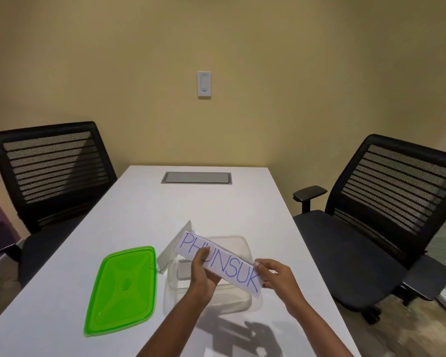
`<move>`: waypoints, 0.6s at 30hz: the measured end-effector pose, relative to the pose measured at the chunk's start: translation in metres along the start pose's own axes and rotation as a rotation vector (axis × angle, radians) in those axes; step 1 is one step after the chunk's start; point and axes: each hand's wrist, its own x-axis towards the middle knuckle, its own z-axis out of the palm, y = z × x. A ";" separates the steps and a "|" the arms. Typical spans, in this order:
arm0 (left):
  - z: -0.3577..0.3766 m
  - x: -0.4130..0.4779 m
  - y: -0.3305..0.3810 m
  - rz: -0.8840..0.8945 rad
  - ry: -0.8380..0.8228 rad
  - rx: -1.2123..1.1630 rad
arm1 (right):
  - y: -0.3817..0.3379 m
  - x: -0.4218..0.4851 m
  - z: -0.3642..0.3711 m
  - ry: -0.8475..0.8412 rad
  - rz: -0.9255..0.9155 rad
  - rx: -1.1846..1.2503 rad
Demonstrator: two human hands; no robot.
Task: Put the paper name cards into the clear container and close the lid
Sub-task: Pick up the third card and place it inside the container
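Observation:
I hold a long white paper name card [232,269] with blue handwritten letters, tilted above the clear container [238,244]. My left hand [204,269] grips the card near its middle, thumb on the front. My right hand [274,275] pinches its right end. The open container sits on the white table [165,202], and a grey flat piece lies inside it. A second folded card [174,247] stands just left of the container, its blank back towards me. The green lid [122,288] lies flat on the table to the left.
A grey cable hatch [196,178] is set into the far part of the table. Black mesh office chairs stand at the left [52,171] and right [386,210] sides. A beige wall with a white switch [204,85] lies beyond.

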 end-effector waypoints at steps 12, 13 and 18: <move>-0.016 0.001 0.003 0.009 -0.007 0.239 | -0.019 -0.014 0.021 -0.326 0.001 -0.484; -0.016 0.000 0.002 -0.021 -0.015 0.262 | -0.022 -0.015 0.026 -0.356 0.028 -0.453; -0.021 -0.004 -0.003 -0.038 0.054 0.418 | -0.032 -0.022 0.042 -0.402 0.131 -0.145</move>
